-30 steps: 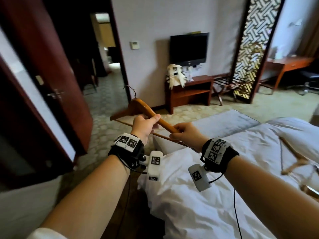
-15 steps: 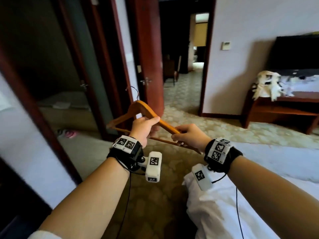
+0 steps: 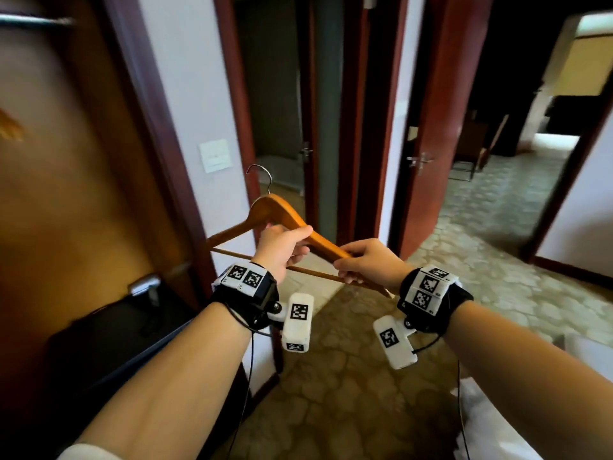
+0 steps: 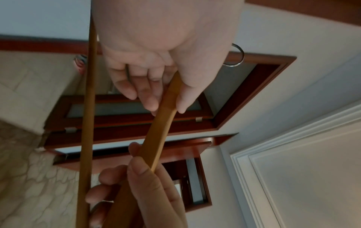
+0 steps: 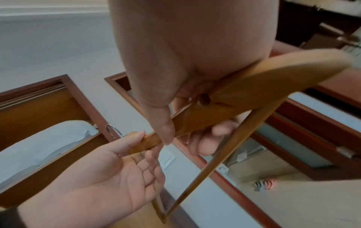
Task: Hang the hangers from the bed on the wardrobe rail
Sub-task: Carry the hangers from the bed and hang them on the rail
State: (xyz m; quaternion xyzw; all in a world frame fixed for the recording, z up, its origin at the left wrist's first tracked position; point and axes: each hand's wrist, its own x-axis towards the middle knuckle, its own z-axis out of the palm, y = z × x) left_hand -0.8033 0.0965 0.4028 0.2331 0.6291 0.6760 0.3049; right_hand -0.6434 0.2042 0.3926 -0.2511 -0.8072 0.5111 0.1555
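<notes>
Both hands hold one wooden hanger (image 3: 282, 210) in the air in front of the open doorways.

The left hand (image 3: 280, 249) pinches the hanger's right shoulder just below the peak, thumb on top and fingers curled underneath. The right hand (image 3: 368, 263) is wrapped round the same shoulder lower down, near where the bottom bar (image 3: 311, 273) joins. The metal hook (image 3: 260, 175) points up. Up and to the left of the hanger a blurred metal bar (image 3: 33, 20) crosses the wooden wardrobe interior (image 3: 66, 167), probably the rail. A white light switch (image 3: 215, 155) sits on the wall just left of the hook. Low to the hanger's right shows a corner of white bedding (image 3: 497, 433).
</notes>
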